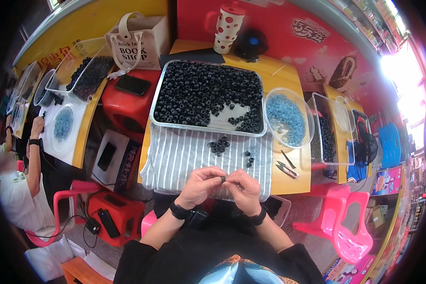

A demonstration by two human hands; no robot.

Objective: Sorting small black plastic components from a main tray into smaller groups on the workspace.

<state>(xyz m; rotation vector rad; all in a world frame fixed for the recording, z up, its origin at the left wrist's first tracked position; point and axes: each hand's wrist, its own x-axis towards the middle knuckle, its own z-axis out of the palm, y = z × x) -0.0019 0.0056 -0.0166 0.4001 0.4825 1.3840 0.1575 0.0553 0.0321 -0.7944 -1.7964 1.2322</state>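
Note:
Near the front edge of the striped cloth [175, 156], my left hand [199, 187] and my right hand [244, 190] meet fingertip to fingertip. Between them they pinch a small black ring-shaped piece [223, 179], mostly covered by the fingers. Just beyond lies a cluster of loose black rings [218, 146], with a few more rings [249, 160] and a scatter of tiny light-blue bits [255, 152] to its right. Behind the cloth stands a metal tray [208, 127] heaped with black rings. A round clear tub [311, 124] of light-blue pieces is at its right.
Thread snips [287, 170] and tweezers [288, 159] lie right of the cloth. Behind the tray are a dotted tumbler [228, 29] and a dark round fan-like object [251, 45]. A phone [133, 85] rests on a red stool at left. Another person [21, 189] works at the left table.

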